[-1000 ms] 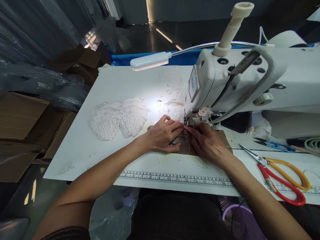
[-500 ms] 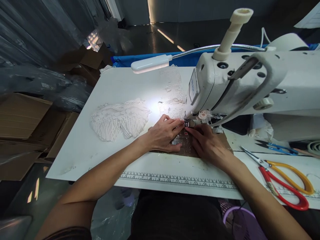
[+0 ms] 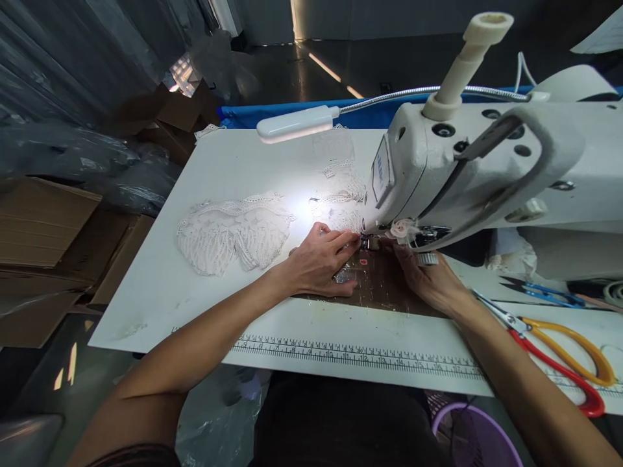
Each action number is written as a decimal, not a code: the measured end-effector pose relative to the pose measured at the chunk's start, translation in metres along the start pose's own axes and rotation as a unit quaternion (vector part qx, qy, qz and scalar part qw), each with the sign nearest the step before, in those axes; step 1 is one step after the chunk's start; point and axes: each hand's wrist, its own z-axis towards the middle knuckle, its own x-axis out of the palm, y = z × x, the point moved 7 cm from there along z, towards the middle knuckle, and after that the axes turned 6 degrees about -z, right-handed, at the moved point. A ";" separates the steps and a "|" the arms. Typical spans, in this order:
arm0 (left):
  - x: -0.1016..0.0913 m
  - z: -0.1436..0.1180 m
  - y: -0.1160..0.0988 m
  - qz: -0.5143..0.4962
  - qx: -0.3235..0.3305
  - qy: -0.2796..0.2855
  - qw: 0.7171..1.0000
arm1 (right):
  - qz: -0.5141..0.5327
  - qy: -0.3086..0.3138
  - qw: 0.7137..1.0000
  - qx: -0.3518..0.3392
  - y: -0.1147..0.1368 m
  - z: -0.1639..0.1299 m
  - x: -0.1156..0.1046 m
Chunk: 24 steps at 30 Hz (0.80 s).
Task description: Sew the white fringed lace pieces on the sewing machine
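Note:
My left hand (image 3: 321, 263) lies flat on the sewing bed, fingertips beside the presser foot (image 3: 370, 242) and thumb stretched apart. White lace pieces (image 3: 341, 188) lie just beyond its fingers; whether it touches lace under them is unclear. My right hand (image 3: 428, 279) is at the right of the presser foot, under the head of the white sewing machine (image 3: 409, 175). Its fingertips are partly hidden behind the machine's parts, so what they touch cannot be made out. A brown plate (image 3: 384, 285) with a small red mark shows between the hands.
A lace pile (image 3: 236, 230) lies on the left of the white table (image 3: 146, 285). Scissors (image 3: 549, 344) with yellow and red handles and blue thread snips (image 3: 545, 290) lie at right. A lamp (image 3: 296, 124) hangs above. Cardboard boxes (image 3: 48, 227) stand left, a purple basket (image 3: 477, 434) below.
My right hand has moved right and away from the front of the presser foot, uncovering the brown plate. My left hand stays nearly in place. The view has shifted slightly.

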 end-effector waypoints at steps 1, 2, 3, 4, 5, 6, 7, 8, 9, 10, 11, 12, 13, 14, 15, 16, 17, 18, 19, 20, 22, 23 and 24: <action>0.000 0.000 0.001 -0.003 -0.004 0.002 1.000 | -0.012 0.003 1.000 0.002 0.001 -0.003 0.002; 0.000 -0.001 0.001 -0.006 -0.008 0.004 1.000 | -0.022 0.003 1.000 0.007 0.002 -0.006 0.003; 0.000 -0.001 0.002 -0.008 -0.012 0.005 1.000 | -0.028 0.001 1.000 0.011 0.002 -0.009 0.004; 0.001 -0.001 0.002 -0.011 -0.015 0.006 1.000 | -0.033 -0.001 0.999 0.016 0.002 -0.012 0.005; 0.001 -0.001 0.002 -0.012 -0.018 0.007 1.000 | -0.038 -0.002 0.999 0.020 0.002 -0.015 0.006; 0.001 -0.002 0.003 -0.014 -0.021 0.006 1.000 | -0.046 -0.003 0.999 0.023 0.002 -0.017 0.007; 0.001 -0.002 0.003 -0.015 -0.023 0.006 1.000 | -0.057 -0.005 0.998 0.023 0.001 -0.018 0.008; 0.002 -0.002 0.004 -0.016 -0.026 0.005 1.000 | -0.068 -0.008 0.997 0.018 0.001 -0.019 0.009; 0.002 -0.002 0.004 -0.017 -0.029 0.002 0.999 | -0.078 -0.012 0.997 0.009 0.002 -0.019 0.009; 0.002 -0.002 0.005 -0.018 -0.032 -0.003 0.999 | -0.085 -0.016 0.996 -0.001 0.002 -0.019 0.009; 0.002 -0.002 0.005 -0.019 -0.036 -0.008 0.999 | -0.091 -0.020 0.996 -0.011 0.003 -0.019 0.010; 0.003 -0.002 0.006 -0.022 -0.040 -0.013 0.999 | -0.095 -0.023 0.995 -0.021 0.003 -0.018 0.010; 0.003 -0.002 0.006 -0.025 -0.045 -0.017 0.999 | -0.098 -0.026 0.994 -0.030 0.003 -0.018 0.011; 0.003 -0.002 0.007 -0.032 -0.051 -0.017 0.998 | -0.101 -0.029 0.994 -0.039 0.004 -0.018 0.011; 0.004 -0.002 0.008 -0.040 -0.056 -0.013 0.998 | -0.102 -0.032 0.993 -0.046 0.004 -0.018 0.012; 0.004 -0.001 0.008 -0.051 -0.062 -0.005 0.997 | -0.104 -0.036 0.993 -0.053 0.005 -0.018 0.012; 0.005 0.001 0.009 -0.062 -0.066 0.007 0.996 | -0.105 -0.040 0.992 -0.059 0.006 -0.018 0.012; 0.005 0.003 0.011 -0.070 -0.071 0.021 0.995 | -0.108 -0.044 0.991 -0.065 0.008 -0.018 0.012; 0.005 0.005 0.013 -0.076 -0.075 0.034 0.994 | -0.111 -0.047 0.990 -0.070 0.010 -0.019 0.011; 0.003 0.009 0.016 -0.078 -0.078 0.045 0.993 | -0.116 -0.050 0.989 -0.074 0.012 -0.020 0.011; -0.001 0.018 0.024 -0.075 -0.075 0.065 0.992 | -0.126 -0.055 0.987 -0.080 0.016 -0.023 0.011; -0.004 0.024 0.029 -0.070 -0.069 0.070 0.993 | -0.130 -0.057 0.987 -0.081 0.017 -0.024 0.011; -0.008 0.031 0.036 -0.064 -0.060 0.069 0.994 | -0.133 -0.059 0.986 -0.081 0.018 -0.025 0.011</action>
